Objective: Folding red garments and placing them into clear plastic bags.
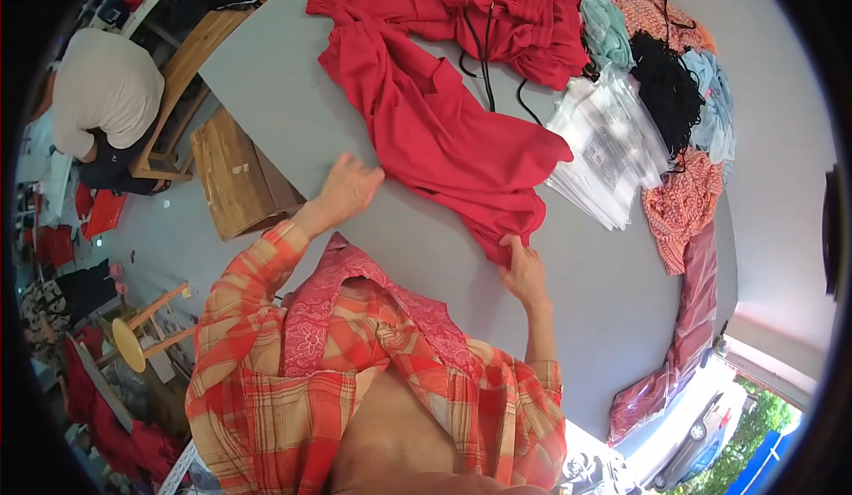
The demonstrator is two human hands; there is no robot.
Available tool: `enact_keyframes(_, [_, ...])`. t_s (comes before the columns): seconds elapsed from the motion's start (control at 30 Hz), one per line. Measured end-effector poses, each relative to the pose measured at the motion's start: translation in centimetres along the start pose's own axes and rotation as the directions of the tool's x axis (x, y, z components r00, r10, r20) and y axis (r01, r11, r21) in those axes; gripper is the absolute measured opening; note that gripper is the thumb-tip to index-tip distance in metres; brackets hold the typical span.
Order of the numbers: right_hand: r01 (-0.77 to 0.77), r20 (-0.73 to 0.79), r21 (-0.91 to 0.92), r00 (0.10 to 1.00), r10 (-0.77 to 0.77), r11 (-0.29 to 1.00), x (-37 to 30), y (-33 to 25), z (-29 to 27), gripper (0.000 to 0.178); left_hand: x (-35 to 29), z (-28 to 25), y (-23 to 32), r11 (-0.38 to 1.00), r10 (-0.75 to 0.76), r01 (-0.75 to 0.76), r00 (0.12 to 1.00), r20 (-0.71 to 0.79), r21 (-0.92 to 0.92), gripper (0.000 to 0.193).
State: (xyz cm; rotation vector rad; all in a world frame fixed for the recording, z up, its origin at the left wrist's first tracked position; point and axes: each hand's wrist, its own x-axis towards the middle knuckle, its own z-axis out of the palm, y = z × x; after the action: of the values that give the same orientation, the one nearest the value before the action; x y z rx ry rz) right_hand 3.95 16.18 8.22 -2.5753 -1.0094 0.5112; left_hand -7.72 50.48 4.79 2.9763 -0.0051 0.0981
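Observation:
A red garment [444, 131] with gathered fabric and black cords at its far end lies across the grey table [586, 291]. One long part of it stretches toward me. My right hand [524, 271] pinches the near lower end of that part, with the fingertips closed on the cloth. At the garment's left edge is my left hand [349, 191], slightly blurred, its fingers apart and close to the cloth. Whether those fingers touch the fabric is hard to make out.
Clear plastic bags [612, 153] lie stacked right of the garment. Behind them are a bundle of black cords [666, 91] and patterned orange cloth [683, 198]. Dark red packaged fabric [697, 300] runs along the right edge. A wooden box [232, 175] and a seated person [106, 87] are at left.

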Motion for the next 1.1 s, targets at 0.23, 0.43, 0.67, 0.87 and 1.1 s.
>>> enact_keyframes(0.23, [-0.258,-0.29,0.597,0.814,0.504,0.76,4.9,5.1,-3.4,0.034,1.4,-4.4,-4.1,0.844,-0.403,0.188,0.84,-0.363,-0.503,0.017])
enact_keyframes(0.43, [-0.165,-0.384,0.464,0.848,0.366,0.87,11.5,4.6,2.0,0.036,12.0,-1.4,-15.0,0.834,-0.546,0.293,0.57,-0.614,-0.468,0.035])
enact_keyframes(0.67, [-0.169,-0.296,0.633,0.849,0.437,0.756,7.3,1.7,1.5,0.037,6.1,1.6,-14.4,0.633,-0.71,0.395,0.64,-0.296,-0.666,0.04])
enact_keyframes(0.87, [-0.079,-0.347,0.849,0.662,0.664,0.522,2.6,2.5,-1.1,0.025,-4.3,-1.0,-14.8,0.43,-0.746,0.427,0.664,-0.047,-0.796,0.033])
enact_keyframes(1.1, [0.005,-0.388,0.856,0.666,0.637,0.517,2.5,2.0,-2.2,0.023,-6.6,-3.5,-14.0,0.273,-0.669,0.351,0.739,0.086,-0.896,0.03])
